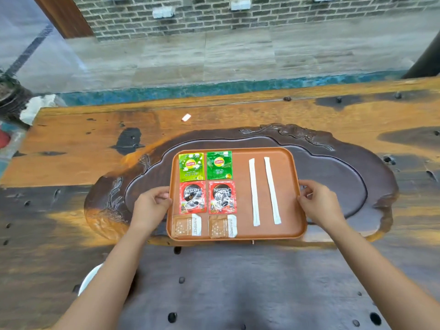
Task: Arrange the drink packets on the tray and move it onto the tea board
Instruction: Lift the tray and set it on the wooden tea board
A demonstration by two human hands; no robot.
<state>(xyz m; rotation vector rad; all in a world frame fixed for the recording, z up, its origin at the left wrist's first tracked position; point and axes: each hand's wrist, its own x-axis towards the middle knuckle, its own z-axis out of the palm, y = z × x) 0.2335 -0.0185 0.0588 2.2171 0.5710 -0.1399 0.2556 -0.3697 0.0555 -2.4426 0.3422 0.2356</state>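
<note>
Head view. Orange tray (283,186) sits over the dark carved tea board (345,182), roughly centred on the board's sunken middle; its near edge overhangs the board's near rim. Cannot tell whether the tray is fully resting or slightly lifted.

Left hand (151,206) grips the tray's left rim, thumb on top of the edge, fingers curled beneath. Right hand (319,203) grips the right rim the same way, thumb on top, fingers wrapped around the outside. Both hands closed on the tray, at about mid-length of each side.

Contents, left half, in a two-column grid:
- far row: light green Lipton packet (191,166) and dark green Lipton packet (219,165), side by side, just apart.
- middle row: two red Nescafe packets (192,197) (222,197), just beside each other.
- near row: two brown sugar packets (187,226) (222,226) at the tray's near rim.

Right half: two white wrapped sticks (254,191) (272,190) lying lengthwise, near parallel, apart from each other and from the packets.

Board lies on a worn orange-and-dark wooden bench (71,144). A small white tag (186,117) lies on the bench beyond the board. Brick wall behind.
</note>
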